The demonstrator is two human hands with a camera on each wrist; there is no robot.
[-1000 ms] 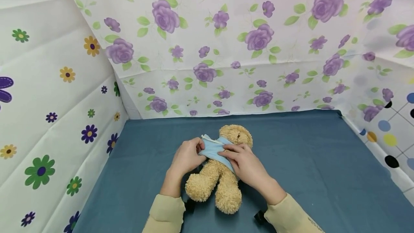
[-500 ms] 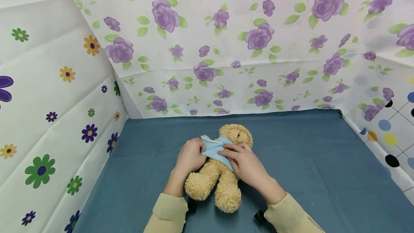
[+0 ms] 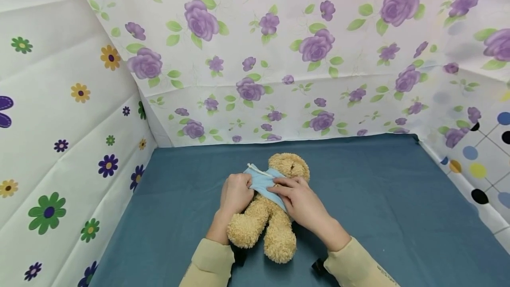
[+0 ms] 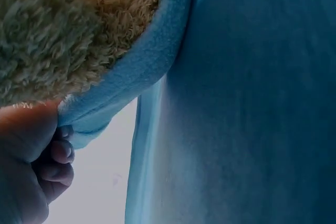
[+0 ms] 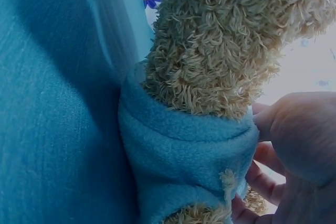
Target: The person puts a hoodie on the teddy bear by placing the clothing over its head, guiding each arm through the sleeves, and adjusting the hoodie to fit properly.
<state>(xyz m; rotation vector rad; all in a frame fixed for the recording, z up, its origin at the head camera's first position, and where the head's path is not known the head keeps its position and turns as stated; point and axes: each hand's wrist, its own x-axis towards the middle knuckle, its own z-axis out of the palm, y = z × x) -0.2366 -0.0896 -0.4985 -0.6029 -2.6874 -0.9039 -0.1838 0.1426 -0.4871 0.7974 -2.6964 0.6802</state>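
Observation:
A fuzzy tan teddy bear (image 3: pixel 280 238) lies on its back, legs toward me, its head (image 3: pixel 290 165) leaning right. It wears a light blue shirt (image 3: pixel 260 180) with a white cord along one edge. At the shirt's left lower edge, my left hand (image 3: pixel 236 193) grips the cloth with curled fingers; in the left wrist view the hem (image 4: pixel 126 72) stretches from that hand (image 4: pixel 29 153) away from the fur. My right hand (image 3: pixel 304 203) holds the shirt from the right, fingers across its front. In the right wrist view its thumb sits at the hem (image 5: pixel 194 124).
A blue-grey cloth covers the table (image 3: pixel 358 189) under the bear. White flowered sheets hang behind (image 3: pixel 223 101) and at the left (image 3: pixel 67 114), and a dotted one (image 3: pixel 478 154) is at the right. Dark wrist straps (image 3: pixel 318 267) show near the sleeves.
My left hand has turned slightly, its fingers now folded under and hidden from above, and shifted a little right. The right hand and the bear stay nearly in place.

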